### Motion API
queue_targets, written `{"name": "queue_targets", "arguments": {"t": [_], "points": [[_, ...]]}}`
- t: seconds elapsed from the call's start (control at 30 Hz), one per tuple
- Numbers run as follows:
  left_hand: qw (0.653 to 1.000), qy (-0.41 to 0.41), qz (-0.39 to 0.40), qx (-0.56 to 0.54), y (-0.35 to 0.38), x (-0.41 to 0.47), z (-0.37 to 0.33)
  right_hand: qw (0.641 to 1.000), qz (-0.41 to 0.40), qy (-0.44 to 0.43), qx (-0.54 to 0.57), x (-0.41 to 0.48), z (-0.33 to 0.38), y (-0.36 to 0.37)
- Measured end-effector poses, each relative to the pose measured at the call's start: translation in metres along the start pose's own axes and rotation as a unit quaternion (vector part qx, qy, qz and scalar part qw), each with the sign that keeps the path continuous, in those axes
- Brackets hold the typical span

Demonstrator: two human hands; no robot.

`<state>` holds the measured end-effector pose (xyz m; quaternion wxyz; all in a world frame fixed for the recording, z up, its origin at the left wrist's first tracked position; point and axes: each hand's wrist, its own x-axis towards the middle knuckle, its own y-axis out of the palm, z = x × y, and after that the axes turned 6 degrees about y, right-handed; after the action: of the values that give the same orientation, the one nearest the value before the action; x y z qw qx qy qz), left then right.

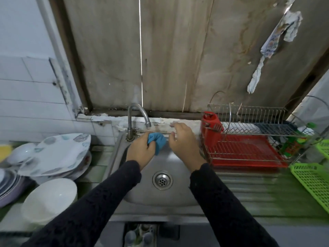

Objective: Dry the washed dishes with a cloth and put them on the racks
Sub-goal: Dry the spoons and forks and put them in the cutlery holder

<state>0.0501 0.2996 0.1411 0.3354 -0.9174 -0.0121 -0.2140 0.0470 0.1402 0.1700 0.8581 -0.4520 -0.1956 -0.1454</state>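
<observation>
A home kitchen is showing: stacked plates (pixel 58 155) sitting left of the steel sink (pixel 178 177); wire dish rack (pixel 249 139) standing right of it.

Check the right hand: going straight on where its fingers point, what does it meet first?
Probably the pale ledge behind the sink: the right hand looks close to it, depth unclear. The tap stands left of that line, the dish rack right.

No legible text, brand or number found. The green bottle (pixel 294 144) at far right carries an orange-red label — lettering too blurred to read. The hanging printed rag (pixel 275 40) shows coloured marks — none decipherable.
</observation>
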Motion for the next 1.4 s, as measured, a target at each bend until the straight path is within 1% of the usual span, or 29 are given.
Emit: {"name": "queue_targets", "arguments": {"t": [0.13,0.37,0.57,0.7,0.83,1.07,1.1,1.13,1.17,1.23,1.27,1.4], "points": [[0.999,-0.035,-0.028,0.012,-0.03,-0.024,0.022,0.998,0.058,-0.012,0.016,-0.022,0.019,0.035],[0.993,-0.109,-0.041,0.026,-0.098,-0.062,0.082,0.989,0.146,-0.016,0.031,-0.045,0.087,0.094],[0.983,-0.181,-0.028,0.014,-0.186,-0.1,0.149,0.975,0.215,-0.008,0.049,-0.066,0.181,0.163],[0.973,-0.229,-0.026,-0.014,-0.232,-0.116,0.19,0.969,0.244,0.001,0.048,-0.08,0.223,0.206],[0.963,-0.267,-0.044,-0.004,-0.281,-0.134,0.236,0.961,0.275,0.019,0.036,-0.095,0.267,0.247],[0.942,-0.322,-0.086,-0.032,-0.327,-0.157,0.299,0.951,0.31,0.011,0.011,-0.109,0.313,0.3],[0.936,-0.333,-0.099,-0.052,-0.33,-0.157,0.307,0.95,0.312,0.013,0.011,-0.109,0.317,0.307],[0.922,-0.354,-0.124,-0.09,-0.333,-0.155,0.315,0.948,0.318,0.016,0.011,-0.109,0.32,0.315],[0.899,-0.384,-0.153,-0.145,-0.336,-0.154,0.323,0.945,0.326,0.017,0.009,-0.108,0.324,0.325],[0.837,-0.435,-0.208,-0.258,-0.341,-0.149,0.336,0.938,0.345,0.022,0.002,-0.103,0.33,0.344],[0.816,-0.446,-0.225,-0.291,-0.344,-0.146,0.341,0.935,0.354,0.026,0.0,-0.099,0.332,0.353],[0.806,-0.456,-0.25,-0.281,-0.357,-0.128,0.376,0.923,0.384,0.032,0.004,-0.079,0.34,0.395]]}}
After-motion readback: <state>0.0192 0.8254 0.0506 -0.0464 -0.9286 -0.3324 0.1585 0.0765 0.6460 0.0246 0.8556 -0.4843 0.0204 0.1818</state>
